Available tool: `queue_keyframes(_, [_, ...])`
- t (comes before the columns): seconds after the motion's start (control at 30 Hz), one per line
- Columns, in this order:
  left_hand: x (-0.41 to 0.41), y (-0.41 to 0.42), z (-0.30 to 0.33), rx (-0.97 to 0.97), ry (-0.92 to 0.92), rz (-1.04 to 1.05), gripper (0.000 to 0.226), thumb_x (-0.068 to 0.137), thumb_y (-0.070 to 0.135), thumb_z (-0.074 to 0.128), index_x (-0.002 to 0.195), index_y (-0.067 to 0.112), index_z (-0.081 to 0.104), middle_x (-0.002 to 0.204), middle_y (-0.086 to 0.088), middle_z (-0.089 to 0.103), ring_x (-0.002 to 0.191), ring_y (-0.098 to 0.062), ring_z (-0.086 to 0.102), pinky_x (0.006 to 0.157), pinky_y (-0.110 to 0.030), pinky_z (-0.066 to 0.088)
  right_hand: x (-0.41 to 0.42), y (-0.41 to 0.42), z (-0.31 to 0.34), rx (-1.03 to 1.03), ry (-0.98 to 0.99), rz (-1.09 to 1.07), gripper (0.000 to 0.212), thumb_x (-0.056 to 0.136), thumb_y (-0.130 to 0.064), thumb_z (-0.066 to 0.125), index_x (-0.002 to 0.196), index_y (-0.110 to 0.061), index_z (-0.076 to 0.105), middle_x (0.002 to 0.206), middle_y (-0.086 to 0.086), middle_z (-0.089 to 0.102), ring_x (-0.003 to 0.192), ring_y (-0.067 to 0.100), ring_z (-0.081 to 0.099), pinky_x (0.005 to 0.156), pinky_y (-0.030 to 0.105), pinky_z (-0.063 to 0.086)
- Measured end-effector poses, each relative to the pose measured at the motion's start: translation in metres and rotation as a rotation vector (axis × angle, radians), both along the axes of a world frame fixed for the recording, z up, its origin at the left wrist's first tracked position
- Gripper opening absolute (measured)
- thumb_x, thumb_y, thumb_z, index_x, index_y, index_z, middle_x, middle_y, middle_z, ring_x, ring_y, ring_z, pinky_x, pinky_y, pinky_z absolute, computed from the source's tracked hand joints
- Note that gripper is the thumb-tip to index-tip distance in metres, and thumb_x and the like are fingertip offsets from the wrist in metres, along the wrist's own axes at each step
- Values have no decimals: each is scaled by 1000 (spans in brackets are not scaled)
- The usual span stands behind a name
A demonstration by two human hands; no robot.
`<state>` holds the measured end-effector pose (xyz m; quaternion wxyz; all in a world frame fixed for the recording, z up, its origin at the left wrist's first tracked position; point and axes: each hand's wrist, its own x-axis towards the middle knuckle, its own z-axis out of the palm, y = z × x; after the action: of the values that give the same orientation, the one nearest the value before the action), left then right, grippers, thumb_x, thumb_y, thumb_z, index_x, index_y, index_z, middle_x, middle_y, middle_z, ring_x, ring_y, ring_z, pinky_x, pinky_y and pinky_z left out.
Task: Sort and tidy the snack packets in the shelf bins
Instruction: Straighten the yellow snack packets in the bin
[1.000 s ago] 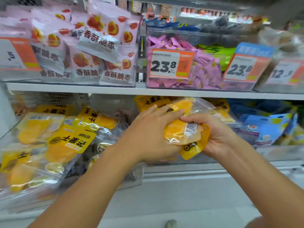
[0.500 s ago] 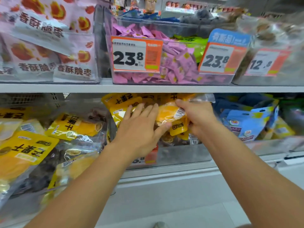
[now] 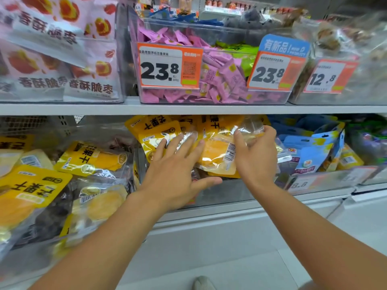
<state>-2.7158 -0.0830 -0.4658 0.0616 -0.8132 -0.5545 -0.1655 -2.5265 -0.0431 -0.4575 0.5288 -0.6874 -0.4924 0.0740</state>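
Head view, centre of the frame: a clear-and-yellow dried mango packet lies barcode-up on top of other yellow packets in the middle clear bin of the lower shelf. The right hand has its grip curled round the packet's right edge, thumb on its front. The left hand lies flat with straight fingers spread, pressing on the yellow packets just left of it. Above, pink sachets fill a bin behind a 23.8 price tag.
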Motion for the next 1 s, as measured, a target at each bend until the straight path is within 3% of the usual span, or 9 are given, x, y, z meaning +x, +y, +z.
queue_keyframes(0.07, [0,0,-3,29,-18,34,85,87,81,5,159,37,5,167,10,1,154,-19,-5,124,-48,1,-8,2,-4,-11,-6,-22,73,92,-60,53,145,-15,30,126,9,61,104,29,62,84,44,50])
queue_keyframes(0.17, [0,5,-6,82,-21,105,72,98,67,29,158,35,6,167,5,7,154,-23,0,123,-46,6,-18,5,-3,-41,-158,-52,70,97,-58,48,146,-12,31,143,7,46,109,30,59,77,37,39])
queue_keyframes(0.37, [4,26,2,67,-48,191,70,96,64,41,156,33,21,158,1,30,145,-29,22,121,-47,17,-10,39,1,-62,-291,36,39,95,-46,48,101,-11,65,109,12,57,91,34,57,68,35,38])
queue_keyframes(0.5, [3,40,2,57,-46,184,67,96,65,36,153,32,25,155,3,33,143,-30,25,117,-49,21,-11,54,8,-14,-190,149,32,83,-41,54,64,-16,53,76,14,63,77,35,59,59,36,40])
queue_keyframes(0.67, [6,43,5,89,-57,228,63,96,67,27,148,32,31,157,1,33,143,-30,27,115,-54,23,-15,15,13,3,-599,148,49,94,-54,39,106,-13,63,110,9,59,112,33,49,94,49,44])
queue_keyframes(0.73, [7,47,5,86,-80,258,62,97,66,27,149,31,31,157,-1,34,143,-32,27,115,-56,22,-12,1,11,-34,-779,203,58,94,-64,29,130,-27,53,135,2,46,136,31,33,109,64,31])
queue_keyframes(0.83, [7,50,2,94,-78,242,64,98,64,32,152,31,27,155,-4,36,144,-34,26,116,-56,21,5,6,-3,-251,-866,273,72,88,-80,13,150,-45,23,161,-8,19,152,29,3,110,76,2])
queue_keyframes(0.9, [6,49,1,102,-79,227,63,97,63,35,151,30,30,151,-5,39,140,-34,29,115,-56,22,17,13,-13,-289,-849,283,80,84,-86,11,153,-46,12,163,-8,18,153,28,6,109,77,-4])
queue_keyframes(1.0, [7,47,0,94,-91,184,62,96,63,35,150,32,30,151,-5,38,135,-35,32,114,-56,23,23,19,-14,-168,-815,278,89,80,-90,17,152,-39,25,155,-8,32,146,27,24,113,72,9])
